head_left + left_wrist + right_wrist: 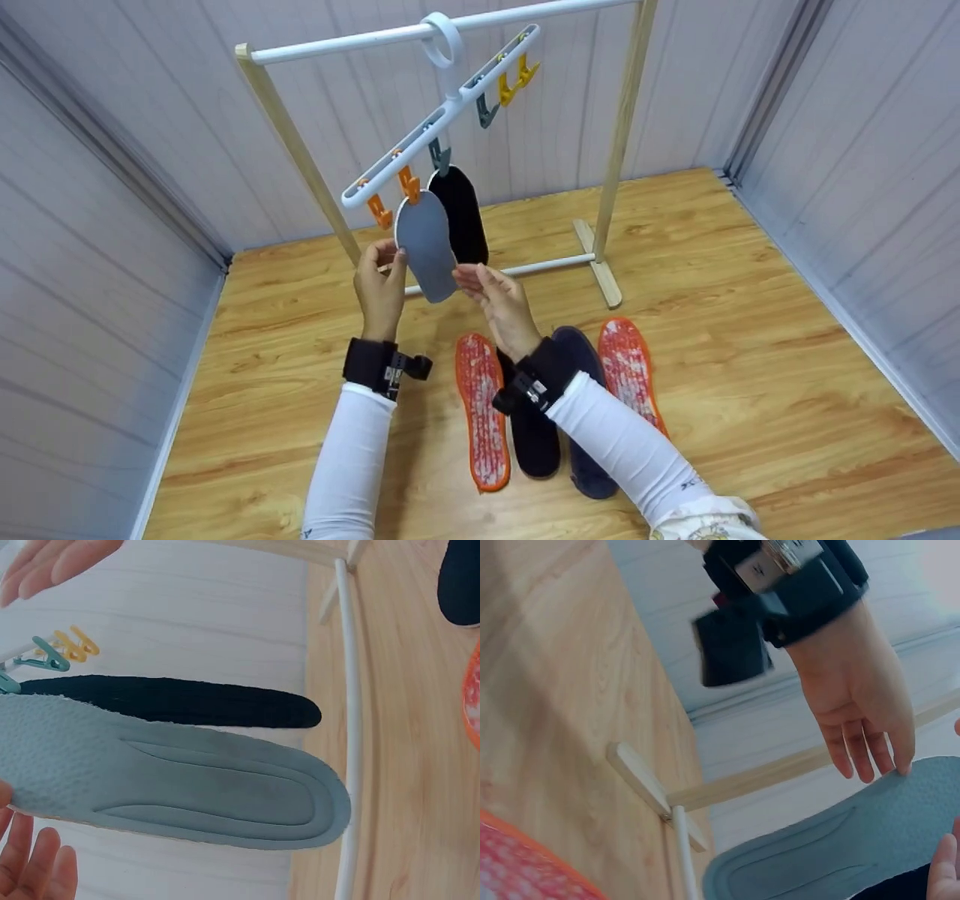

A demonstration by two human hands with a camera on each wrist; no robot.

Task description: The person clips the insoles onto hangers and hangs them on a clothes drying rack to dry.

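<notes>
Now, hands: two. The left hand [380, 285] touches the left edge of the grey insole [426, 244] with straight fingers. The right hand [501, 304] is spread flat, its fingertips just by the bottom tip of that insole.
Grey insole: one. It hangs from an orange clip [409, 184], toe end down.
Black hanging insole: one [465, 214]. It hangs from a grey-green clip [439, 156], right behind the grey one.
Clip hanger: one white bar [442, 116], hooked by its ring on the top rail of the drying rack [622, 150].
Clips: five can be counted. Two orange, two grey-green, one yellow [517, 81].
Insoles on the floor: four. Two orange patterned ones [480, 409] [628, 367] and two dark ones [536, 442] [589, 465], side by side under the right arm.
Writing: a tiny mark on the right sleeve, too small to read.
Room: bare wooden floor [750, 315] lies right of the rack. Grey walls close in on three sides.
</notes>
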